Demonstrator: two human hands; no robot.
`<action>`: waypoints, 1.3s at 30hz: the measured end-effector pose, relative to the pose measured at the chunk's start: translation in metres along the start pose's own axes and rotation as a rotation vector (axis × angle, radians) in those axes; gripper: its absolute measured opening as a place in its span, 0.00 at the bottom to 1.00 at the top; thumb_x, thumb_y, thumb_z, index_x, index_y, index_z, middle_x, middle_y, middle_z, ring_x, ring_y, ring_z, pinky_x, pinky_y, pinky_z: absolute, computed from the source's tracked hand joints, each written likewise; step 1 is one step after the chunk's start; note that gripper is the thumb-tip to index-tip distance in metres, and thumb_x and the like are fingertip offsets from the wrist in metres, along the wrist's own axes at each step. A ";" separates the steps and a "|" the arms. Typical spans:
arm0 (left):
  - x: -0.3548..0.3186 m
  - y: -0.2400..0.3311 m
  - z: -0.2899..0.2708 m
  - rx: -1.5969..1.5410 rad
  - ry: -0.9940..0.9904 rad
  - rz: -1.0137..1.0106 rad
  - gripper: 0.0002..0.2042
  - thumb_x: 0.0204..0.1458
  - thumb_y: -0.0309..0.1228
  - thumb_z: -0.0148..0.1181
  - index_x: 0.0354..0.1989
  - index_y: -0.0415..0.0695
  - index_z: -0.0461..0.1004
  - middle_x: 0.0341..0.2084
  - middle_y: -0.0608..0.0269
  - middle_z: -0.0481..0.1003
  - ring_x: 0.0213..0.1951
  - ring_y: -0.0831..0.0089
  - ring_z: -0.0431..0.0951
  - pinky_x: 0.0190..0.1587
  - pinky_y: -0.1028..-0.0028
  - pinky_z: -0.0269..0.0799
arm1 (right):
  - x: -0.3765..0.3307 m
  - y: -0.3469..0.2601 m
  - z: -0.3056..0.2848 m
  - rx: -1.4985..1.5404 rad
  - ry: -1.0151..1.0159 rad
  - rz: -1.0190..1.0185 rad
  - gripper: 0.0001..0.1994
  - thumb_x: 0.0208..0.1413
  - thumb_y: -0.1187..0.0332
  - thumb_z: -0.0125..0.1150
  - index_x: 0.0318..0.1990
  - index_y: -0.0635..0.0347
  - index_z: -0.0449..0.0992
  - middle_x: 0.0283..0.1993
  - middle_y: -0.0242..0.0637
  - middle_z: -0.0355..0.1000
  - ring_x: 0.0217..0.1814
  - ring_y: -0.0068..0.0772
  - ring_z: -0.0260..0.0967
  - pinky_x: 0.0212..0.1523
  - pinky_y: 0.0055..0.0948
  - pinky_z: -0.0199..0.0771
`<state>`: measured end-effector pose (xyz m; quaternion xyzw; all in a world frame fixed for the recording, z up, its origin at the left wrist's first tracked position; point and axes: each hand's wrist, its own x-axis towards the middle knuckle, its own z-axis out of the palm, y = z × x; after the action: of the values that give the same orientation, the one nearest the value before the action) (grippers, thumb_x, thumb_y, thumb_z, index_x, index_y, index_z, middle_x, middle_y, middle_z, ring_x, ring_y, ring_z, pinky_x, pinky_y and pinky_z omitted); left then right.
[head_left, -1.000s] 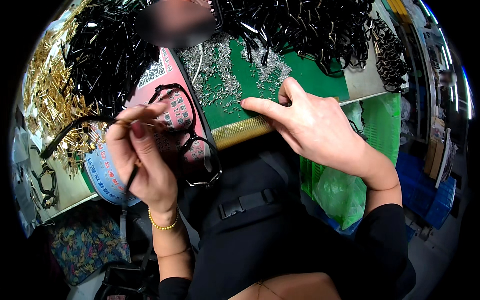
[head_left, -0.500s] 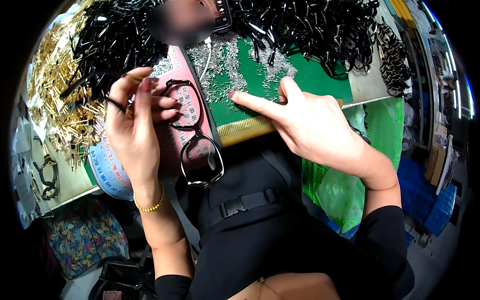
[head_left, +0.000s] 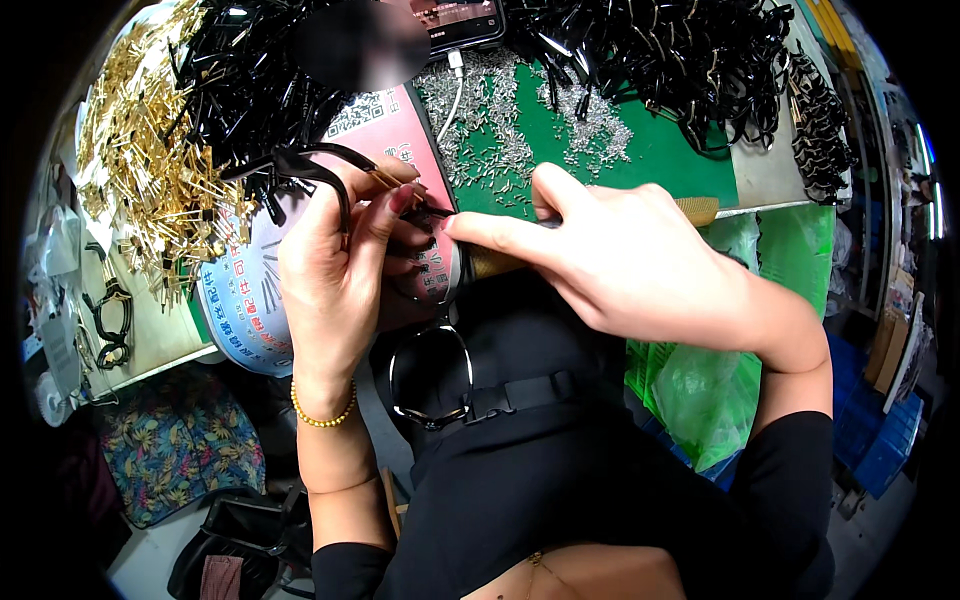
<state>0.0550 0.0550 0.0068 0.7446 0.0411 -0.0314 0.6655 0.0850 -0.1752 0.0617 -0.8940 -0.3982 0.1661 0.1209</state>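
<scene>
My left hand (head_left: 335, 270), with a beaded bracelet at the wrist, grips a black eyeglass frame (head_left: 468, 375) by its upper end; one rim hangs down over my lap. A dark temple arm (head_left: 325, 150) crosses above that hand, pinched between thumb and fingers. My right hand (head_left: 620, 260) has its index finger stretched out, its tip at the joint by my left fingertips. The right thumb stands apart, while the other fingers are hidden beneath. Whether a screw sits on the fingertip cannot be made out. Tiny silver screws (head_left: 490, 130) lie scattered on the green mat (head_left: 680, 175).
Gold-tipped temple arms (head_left: 140, 160) and black temple arms (head_left: 250, 90) are heaped on the left. Black frames (head_left: 690, 60) pile up at the back right. A phone (head_left: 465, 25) with a white cable (head_left: 458, 95) stands behind the screws. Green crate (head_left: 800, 270) at right.
My right index finger has left the screws and come to the frame's joint. My left hand has turned the frame, bringing its upper end toward that finger. The view has shifted slightly.
</scene>
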 end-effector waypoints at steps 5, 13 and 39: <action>0.001 -0.004 0.001 0.053 -0.003 0.041 0.05 0.63 0.18 0.55 0.45 0.34 0.75 0.35 0.59 0.82 0.30 0.80 0.81 0.30 0.81 0.76 | 0.008 0.006 0.002 -0.005 0.001 -0.044 0.29 0.51 0.73 0.59 0.64 0.45 0.71 0.42 0.53 0.70 0.26 0.47 0.77 0.25 0.39 0.78; 0.003 -0.001 0.006 0.259 0.033 0.052 0.08 0.53 0.15 0.59 0.40 0.38 0.76 0.30 0.57 0.80 0.30 0.63 0.82 0.33 0.71 0.76 | 0.010 0.007 0.003 0.003 -0.013 -0.050 0.28 0.51 0.73 0.59 0.63 0.47 0.72 0.40 0.53 0.70 0.25 0.46 0.76 0.24 0.39 0.77; 0.000 -0.008 0.012 0.219 0.107 0.155 0.06 0.59 0.18 0.60 0.43 0.37 0.76 0.30 0.62 0.81 0.21 0.81 0.76 0.25 0.79 0.72 | 0.013 0.002 0.017 -0.221 0.219 -0.062 0.32 0.50 0.73 0.62 0.64 0.32 0.72 0.36 0.37 0.64 0.30 0.34 0.72 0.24 0.31 0.73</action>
<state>0.0546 0.0444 -0.0025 0.8143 0.0149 0.0556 0.5776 0.0883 -0.1652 0.0423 -0.9019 -0.4259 0.0189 0.0699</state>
